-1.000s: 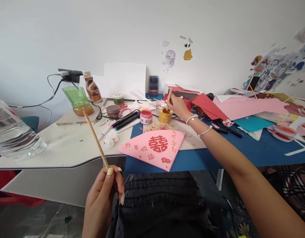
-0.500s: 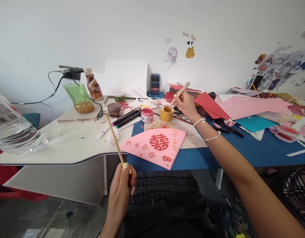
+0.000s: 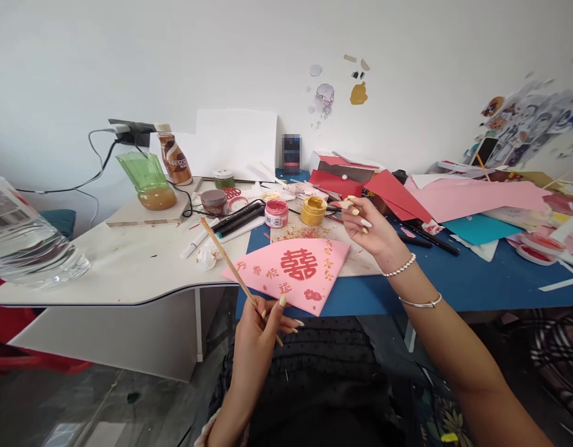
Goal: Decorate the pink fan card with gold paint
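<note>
My left hand (image 3: 262, 326), closed, grips a slim wooden stick (image 3: 228, 257) that slants up to the left. The fingers are just below the near edge of a pink paper fan-shaped piece (image 3: 272, 288). It bears a red double-happiness character, gold and red lettering and a red flower. My right hand (image 3: 367, 226) is raised with its fingers pinched, right of an open jar of yellow paint (image 3: 313, 212). Only a small tan part of the wooden stick (image 3: 346, 203) shows at its fingertips. Beside the yellow jar stands an open pink-red paint jar (image 3: 276, 215).
Black markers (image 3: 239, 222), a brown paint jar (image 3: 214, 203) and a crumpled tissue (image 3: 207, 256) lie left. A green container (image 3: 149, 180) and coffee bottle (image 3: 174, 155) stand behind. At right are red envelopes (image 3: 400, 198) and pink paper (image 3: 472, 198). A water bottle (image 3: 30, 236) is far left.
My right hand has drawn its stick out of the yellow paint jar and turned, moving right and down. My left hand has moved right and up towards the pink paper with its stick.
</note>
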A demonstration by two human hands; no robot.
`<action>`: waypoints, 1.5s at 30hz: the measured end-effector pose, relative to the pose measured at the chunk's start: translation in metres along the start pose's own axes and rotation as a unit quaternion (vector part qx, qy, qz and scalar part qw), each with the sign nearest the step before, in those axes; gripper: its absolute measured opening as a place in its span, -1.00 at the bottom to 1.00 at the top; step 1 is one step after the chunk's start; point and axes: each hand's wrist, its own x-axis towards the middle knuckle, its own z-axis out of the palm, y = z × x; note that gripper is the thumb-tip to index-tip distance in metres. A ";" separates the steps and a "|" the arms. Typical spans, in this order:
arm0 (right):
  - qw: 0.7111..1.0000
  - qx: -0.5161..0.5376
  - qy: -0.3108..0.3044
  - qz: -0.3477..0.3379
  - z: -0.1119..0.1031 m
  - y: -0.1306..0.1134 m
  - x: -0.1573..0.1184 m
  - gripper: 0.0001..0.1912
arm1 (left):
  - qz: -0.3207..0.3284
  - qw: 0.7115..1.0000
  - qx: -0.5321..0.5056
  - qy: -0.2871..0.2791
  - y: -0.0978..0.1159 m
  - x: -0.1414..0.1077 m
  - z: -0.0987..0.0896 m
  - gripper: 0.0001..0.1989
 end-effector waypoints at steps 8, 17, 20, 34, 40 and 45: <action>1.000 0.019 0.012 -0.013 0.006 0.006 -0.015 -0.66 | 0.004 0.999 -0.018 0.030 0.001 0.006 0.005 -0.55; 0.998 -0.009 0.063 -0.028 0.002 0.011 -0.016 -0.68 | 0.011 0.999 -0.006 0.034 -0.001 0.008 0.007 -0.56; 0.992 0.002 0.110 -0.065 -0.005 0.013 -0.016 -0.72 | 0.014 0.999 -0.010 0.046 -0.003 0.007 0.007 -0.54; 0.958 -0.098 0.165 -0.211 -0.020 0.046 -0.040 -0.84 | 0.037 0.995 0.008 0.095 -0.014 -0.008 -0.003 -0.57; 0.924 -0.158 0.193 -0.289 -0.005 0.069 -0.039 -0.79 | 0.038 0.994 -0.007 0.100 -0.015 -0.006 -0.001 -0.53; 0.891 -0.276 0.162 -0.321 0.004 0.070 -0.034 -0.81 | 0.040 0.995 0.003 0.090 -0.018 -0.006 -0.004 -0.55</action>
